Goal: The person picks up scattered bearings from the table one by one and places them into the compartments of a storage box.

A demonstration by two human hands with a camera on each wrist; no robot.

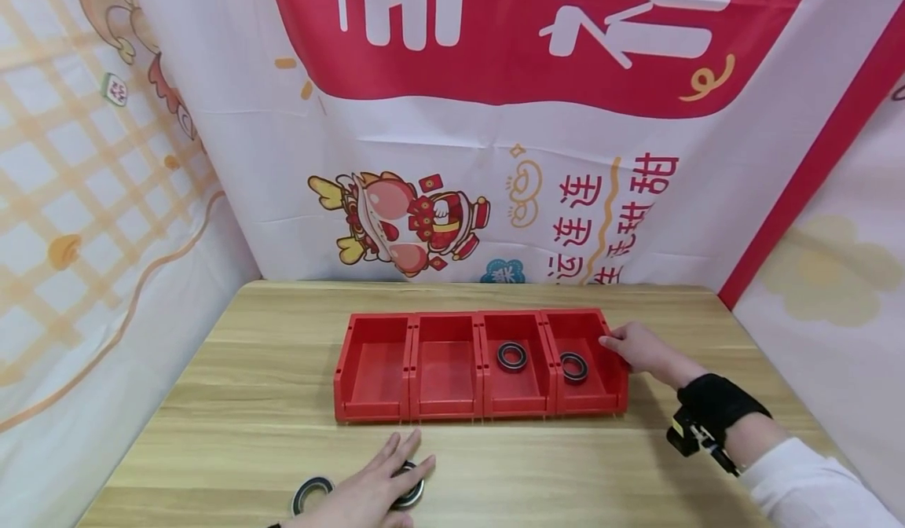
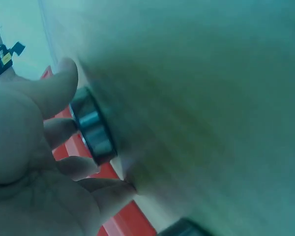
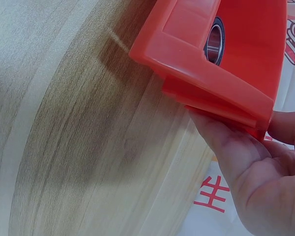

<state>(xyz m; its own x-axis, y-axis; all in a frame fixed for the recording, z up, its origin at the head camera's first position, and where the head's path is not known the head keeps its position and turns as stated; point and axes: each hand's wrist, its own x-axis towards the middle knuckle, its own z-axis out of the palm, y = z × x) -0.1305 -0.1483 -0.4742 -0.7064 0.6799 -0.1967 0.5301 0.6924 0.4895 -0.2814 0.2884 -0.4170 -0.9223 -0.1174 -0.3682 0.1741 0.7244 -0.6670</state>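
On the table in front of the bins, my left hand point(image 1: 368, 489) reaches over a ball bearing point(image 1: 409, 487) with fingers spread and fairly straight. Its fingertips lie right at the bearing's edge point(image 2: 94, 129), and the thumb is just off one side. Another bearing point(image 1: 311, 493) lies to the left, partly covered by this hand. My right hand point(image 1: 639, 351) grips the side wall of the rightmost red bin point(image 1: 608, 404), its thumb over the rim and the fingers outside. Inside that bin a bearing point(image 1: 573, 367) leans near the left wall.
Several red bins point(image 1: 445, 412) stand joined in a row on the wooden table point(image 1: 233, 402). One more bearing point(image 1: 512, 357) sits in the third bin from the left. Printed cloth point(image 1: 283, 229) hangs behind the table and at both sides.
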